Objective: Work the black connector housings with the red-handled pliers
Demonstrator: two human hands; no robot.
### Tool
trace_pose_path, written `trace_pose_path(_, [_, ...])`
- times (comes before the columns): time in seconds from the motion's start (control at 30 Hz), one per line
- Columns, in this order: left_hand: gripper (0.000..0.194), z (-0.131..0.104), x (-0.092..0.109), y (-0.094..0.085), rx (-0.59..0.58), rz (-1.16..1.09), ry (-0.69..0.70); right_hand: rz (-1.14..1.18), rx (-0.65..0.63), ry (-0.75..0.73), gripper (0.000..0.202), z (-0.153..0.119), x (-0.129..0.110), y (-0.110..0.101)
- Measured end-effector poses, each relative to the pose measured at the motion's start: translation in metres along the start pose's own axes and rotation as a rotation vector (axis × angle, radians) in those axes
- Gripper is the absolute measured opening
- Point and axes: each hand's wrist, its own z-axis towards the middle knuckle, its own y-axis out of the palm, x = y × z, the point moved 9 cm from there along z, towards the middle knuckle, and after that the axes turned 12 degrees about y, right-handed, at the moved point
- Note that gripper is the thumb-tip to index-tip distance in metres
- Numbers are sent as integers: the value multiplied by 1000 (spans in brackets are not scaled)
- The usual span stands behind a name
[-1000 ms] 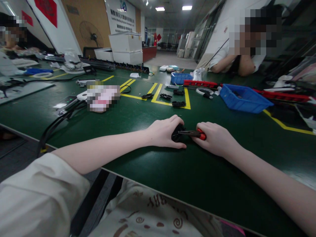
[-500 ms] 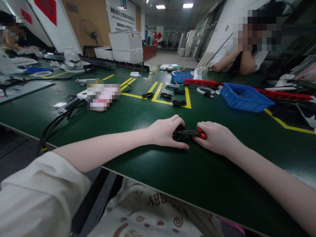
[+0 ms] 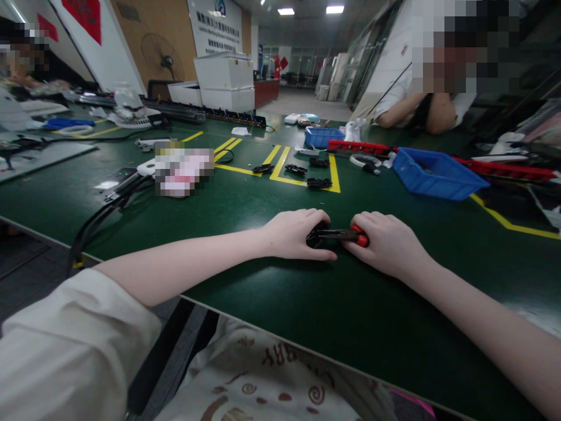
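Note:
Over the green table, my left hand [image 3: 294, 235] is closed around a small black part [image 3: 316, 235], mostly covered by the fingers, so its kind is hard to make out. My right hand [image 3: 385, 241] grips a pair of long-nose pliers [image 3: 342, 234] by its red handles. The dark jaws point left and reach the black part; whether they clamp it I cannot tell. Farther back lie several similar black pieces, one of them a black part [image 3: 319, 183] inside a yellow-taped square.
A blue bin [image 3: 438, 175] and a red strip [image 3: 362, 147] lie at the right, with a smaller blue bin [image 3: 323, 138] behind. To the left are a blurred-out pink object [image 3: 186, 172] and black cables [image 3: 90, 225]. A person sits across the table at the right.
Both hands stay nearly in place, with the pliers still at the black part. The right hand's fingers have shifted slightly on the handles.

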Motion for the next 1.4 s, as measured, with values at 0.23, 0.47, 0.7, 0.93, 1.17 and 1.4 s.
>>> trace_pose_path(0.23, [66,1,-5,5,-4,113,41,34,52,18,35,0,7,-2])
trace_pose_path(0.47, [71,0,-6,7,-16,81,16,77,78,124,54,6,33,3])
trace_pose_path(0.7, [83,-9,-8,1,-20,-2,84,17,66,153,61,8,39,6])
trace_pose_path(0.93, [62,-13,2,-21,-7,-187,336,-8,75,135,59,5,38,7])
trace_pose_path(1.17, [51,-13,5,-18,-74,-252,358,6,75,129,61,4,36,5])
trace_pose_path(1.4, [47,-10,1,-14,-78,-265,326,39,54,112,60,4,35,3])
